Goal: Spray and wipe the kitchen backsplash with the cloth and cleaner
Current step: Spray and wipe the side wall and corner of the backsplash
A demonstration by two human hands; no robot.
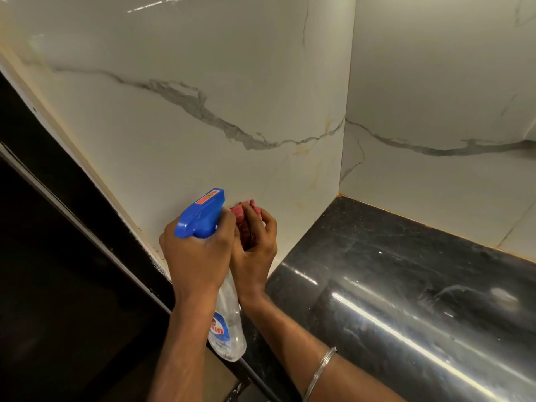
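Note:
My left hand (195,256) grips the neck of a clear spray bottle (229,323) with a blue trigger head (201,214); the nozzle points toward the white marble-look backsplash (203,82). My right hand (255,242) is right beside it, holding a bunched pink-red cloth (246,219) just in front of the nozzle, close to the lower part of the backsplash. The cloth is mostly hidden by my fingers. Yellowish stains run down the tile near the corner joint.
A glossy black stone counter (406,285) lies to the right, meeting a second tiled wall (435,82) at the corner. A dark panel (58,256) with a pale edge strip bounds the tile on the left. A metal bangle (320,372) sits on my right wrist.

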